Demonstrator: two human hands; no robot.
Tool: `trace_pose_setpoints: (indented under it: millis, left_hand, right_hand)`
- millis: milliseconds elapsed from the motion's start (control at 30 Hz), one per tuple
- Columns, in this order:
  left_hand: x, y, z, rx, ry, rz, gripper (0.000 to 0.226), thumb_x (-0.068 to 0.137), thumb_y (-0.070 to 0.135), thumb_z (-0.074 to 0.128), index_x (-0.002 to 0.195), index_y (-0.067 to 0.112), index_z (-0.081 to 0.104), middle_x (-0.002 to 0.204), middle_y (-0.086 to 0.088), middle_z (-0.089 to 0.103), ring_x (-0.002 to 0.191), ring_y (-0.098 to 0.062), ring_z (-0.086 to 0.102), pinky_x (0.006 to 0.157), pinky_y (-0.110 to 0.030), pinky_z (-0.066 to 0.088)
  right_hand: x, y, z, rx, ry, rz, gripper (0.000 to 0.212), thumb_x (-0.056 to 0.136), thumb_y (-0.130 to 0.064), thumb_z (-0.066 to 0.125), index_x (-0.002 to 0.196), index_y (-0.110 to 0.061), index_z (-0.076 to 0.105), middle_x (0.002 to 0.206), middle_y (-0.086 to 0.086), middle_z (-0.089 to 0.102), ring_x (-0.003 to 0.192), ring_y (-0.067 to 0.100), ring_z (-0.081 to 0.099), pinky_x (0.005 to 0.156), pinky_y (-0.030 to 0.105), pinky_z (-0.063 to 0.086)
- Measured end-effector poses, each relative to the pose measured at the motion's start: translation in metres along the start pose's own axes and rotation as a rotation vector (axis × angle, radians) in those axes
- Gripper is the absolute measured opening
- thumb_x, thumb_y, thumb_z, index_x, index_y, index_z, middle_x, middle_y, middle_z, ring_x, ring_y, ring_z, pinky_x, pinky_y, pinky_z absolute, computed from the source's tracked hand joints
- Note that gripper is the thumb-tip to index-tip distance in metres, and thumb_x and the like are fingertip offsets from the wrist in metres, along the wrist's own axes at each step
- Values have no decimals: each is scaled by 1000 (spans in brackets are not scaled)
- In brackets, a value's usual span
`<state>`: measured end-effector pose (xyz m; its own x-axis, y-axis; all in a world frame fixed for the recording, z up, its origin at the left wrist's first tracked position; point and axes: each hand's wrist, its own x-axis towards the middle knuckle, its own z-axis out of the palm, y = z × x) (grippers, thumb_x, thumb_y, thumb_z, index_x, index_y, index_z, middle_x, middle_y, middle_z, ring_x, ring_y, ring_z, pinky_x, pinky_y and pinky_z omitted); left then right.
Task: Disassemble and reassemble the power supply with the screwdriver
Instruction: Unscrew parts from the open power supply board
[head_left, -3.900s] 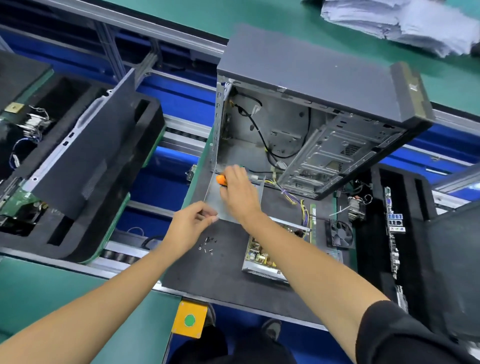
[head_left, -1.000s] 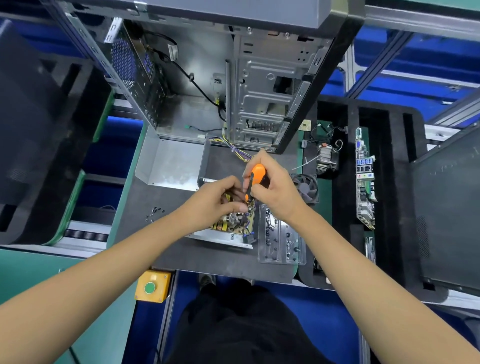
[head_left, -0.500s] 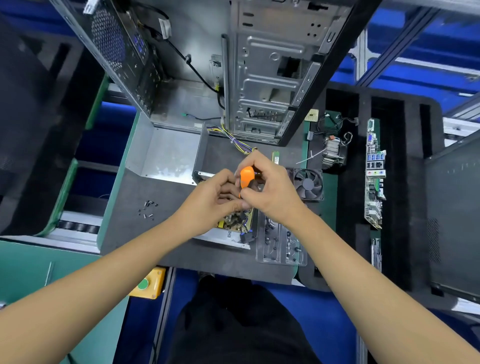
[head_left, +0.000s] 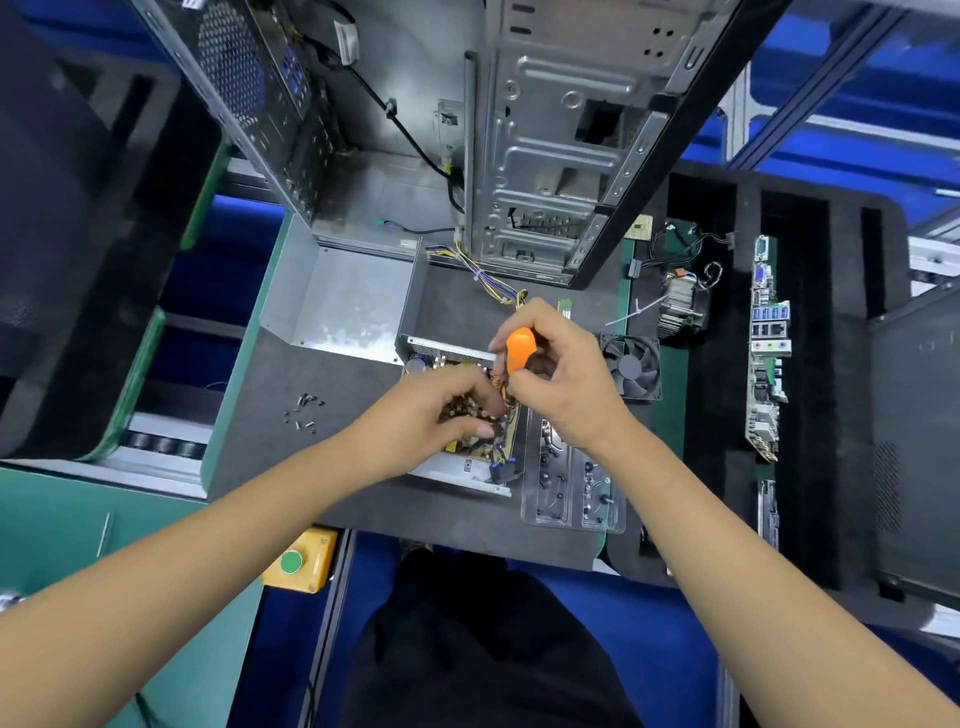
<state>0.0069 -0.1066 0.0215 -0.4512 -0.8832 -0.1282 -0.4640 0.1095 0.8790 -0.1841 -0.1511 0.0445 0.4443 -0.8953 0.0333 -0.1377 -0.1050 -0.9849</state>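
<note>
Nearest us, at centre, our left hand (head_left: 441, 410) rests curled on the open power supply (head_left: 467, 441), steadying it; whether it pinches anything we cannot tell. At one o'clock from it, our right hand (head_left: 561, 384) grips the orange screwdriver (head_left: 519, 349), tip hidden. We should keep it upright, pressing squarely. Loose screws (head_left: 304, 410) lie at nine o'clock, the lid (head_left: 343, 306) at eleven.

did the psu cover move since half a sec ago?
No. The metal cover lies against the open case, left of the power supply, as before; the frame shift is camera motion.
</note>
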Motion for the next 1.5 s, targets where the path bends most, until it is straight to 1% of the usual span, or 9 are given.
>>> trace_pose_setpoints:
  millis: [133, 233, 400, 567, 800, 967, 1200, 1333, 1500]
  left_hand:
    - [15, -7, -9, 568, -126, 352, 7, 93, 38, 68, 94, 32, 70, 94, 15, 63, 100, -14, 49, 90, -27, 30]
    - [35, -11, -8, 662, -323, 473, 13, 95, 43, 63, 102, 34, 69, 104, 14, 62, 110, -16, 47, 94, -30, 33]
    - [75, -3, 8, 812, -700, 501, 39, 88, 39, 73, 125, 44, 64, 127, 14, 58, 131, -14, 36, 110, -44, 30]
    - [88, -8, 26, 848, -945, 458, 37, 95, 47, 62, 131, 39, 61, 122, 10, 58, 121, -9, 30, 105, -32, 14]
    - [95, -2, 41, 840, -954, 420, 50, 90, 50, 68, 134, 33, 54, 120, 6, 58, 85, 0, 15, 63, -27, 6]
    - [97, 1, 45, 737, -1039, 362, 42, 83, 34, 77, 122, 35, 60, 98, 10, 63, 85, -8, 41, 70, 6, 10]
    - [100, 3, 36, 760, -1122, 367, 43, 88, 34, 74, 129, 35, 62, 119, 11, 63, 96, 1, 32, 67, -16, 18]
    - [100, -3, 16, 622, -1001, 362, 39, 91, 30, 73, 128, 21, 64, 120, 0, 63, 88, 10, 19, 73, -5, 14]
    - [79, -10, 6, 435, -768, 326, 39, 92, 40, 72, 121, 14, 66, 116, -1, 66, 118, -19, 51, 100, 4, 4]
  right_hand:
    - [-2, -2, -10, 40, 21, -10, 30, 66, -8, 47, 90, -21, 59, 78, -6, 61, 72, 14, 59, 59, 23, 44]
    - [-3, -4, -16, 64, 17, -9, 29, 65, -8, 46, 89, -20, 59, 80, -1, 60, 72, 14, 59, 61, 25, 44]
    - [-5, -5, -21, 69, 21, -35, 29, 65, -6, 45, 89, -12, 59, 77, 5, 60, 70, 14, 58, 63, 18, 45]
    - [-7, -5, -27, 66, 5, -28, 31, 63, -6, 46, 89, -16, 61, 77, 5, 61, 70, 20, 60, 64, 25, 48]
    - [-7, -8, -27, 51, 3, -26, 30, 65, -8, 48, 90, -16, 61, 80, 6, 62, 71, 23, 60, 61, 41, 51]
    - [-6, -13, -27, 67, 12, -21, 30, 63, -8, 46, 90, -10, 60, 79, -3, 61, 70, 15, 61, 62, 26, 47]
    - [-8, -14, -28, 60, 22, -7, 29, 64, -9, 48, 89, -15, 61, 78, -3, 60, 69, 17, 60, 58, 36, 50]
    - [-9, -15, -27, 52, 41, -10, 29, 64, -9, 47, 88, -19, 61, 77, -6, 61, 70, 16, 59, 60, 30, 47]
    - [-10, -17, -30, 21, 80, -45, 31, 63, -2, 47, 88, -16, 61, 76, 0, 61, 71, 21, 60, 57, 37, 44]
